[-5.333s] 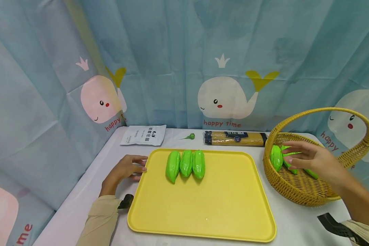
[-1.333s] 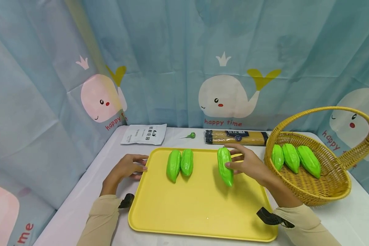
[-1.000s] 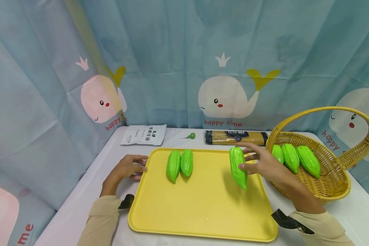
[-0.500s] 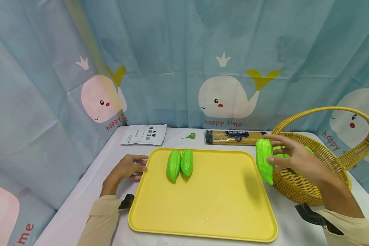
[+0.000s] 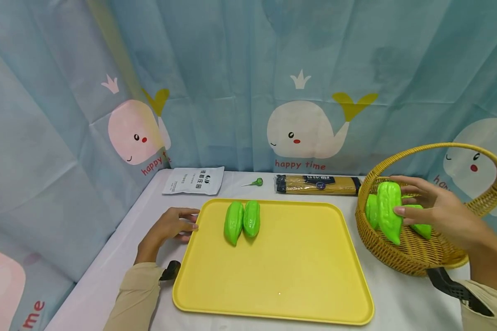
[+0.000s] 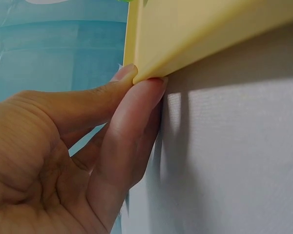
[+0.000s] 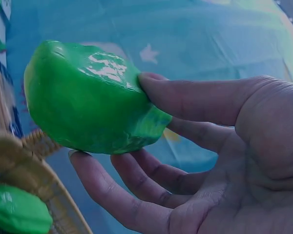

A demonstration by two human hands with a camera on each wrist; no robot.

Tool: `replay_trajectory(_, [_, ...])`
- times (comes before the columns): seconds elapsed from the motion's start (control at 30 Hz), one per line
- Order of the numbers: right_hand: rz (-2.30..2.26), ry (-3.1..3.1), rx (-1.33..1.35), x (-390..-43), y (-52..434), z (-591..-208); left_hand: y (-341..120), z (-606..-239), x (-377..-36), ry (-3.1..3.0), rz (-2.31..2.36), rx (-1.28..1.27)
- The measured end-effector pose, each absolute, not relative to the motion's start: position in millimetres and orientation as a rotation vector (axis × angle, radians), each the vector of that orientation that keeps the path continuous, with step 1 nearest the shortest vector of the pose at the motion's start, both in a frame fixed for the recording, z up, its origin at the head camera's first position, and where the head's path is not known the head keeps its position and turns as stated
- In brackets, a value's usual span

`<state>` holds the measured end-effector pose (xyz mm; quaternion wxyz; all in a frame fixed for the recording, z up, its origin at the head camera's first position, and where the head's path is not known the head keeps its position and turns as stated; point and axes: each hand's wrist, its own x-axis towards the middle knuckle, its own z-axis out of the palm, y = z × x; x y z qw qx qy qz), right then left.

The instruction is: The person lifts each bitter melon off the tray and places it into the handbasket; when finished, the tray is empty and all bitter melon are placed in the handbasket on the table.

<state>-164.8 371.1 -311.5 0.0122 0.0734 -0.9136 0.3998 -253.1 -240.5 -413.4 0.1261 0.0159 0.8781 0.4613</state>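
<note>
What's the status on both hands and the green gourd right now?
Right hand grips the green gourd above the wicker basket. Left hand pinches the yellow tray corner. Other gourds lie in the basket below.

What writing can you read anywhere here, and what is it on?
"happy time": red letters on the curtain, under the middle whale; the same words are partly cut off under the left whale.
Pasta packet: dark label with white lettering, too small to read.
White pouch: dark printed characters, too small to read.
Nothing readable on the tray, basket or gourds.
</note>
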Motion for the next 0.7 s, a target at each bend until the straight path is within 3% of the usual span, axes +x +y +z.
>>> replay_trajectory(0.47, [1.336,-2.927,0.030,-178.1,408.4,-332.8,-239.6,-412.8,-252.9,2.597,1.291,0.062])
replay_trajectory(0.7, [1.335,-3.005,0.069,-182.6,413.3,-344.1,-239.2,-411.7,-252.0,2.606,1.275,0.067])
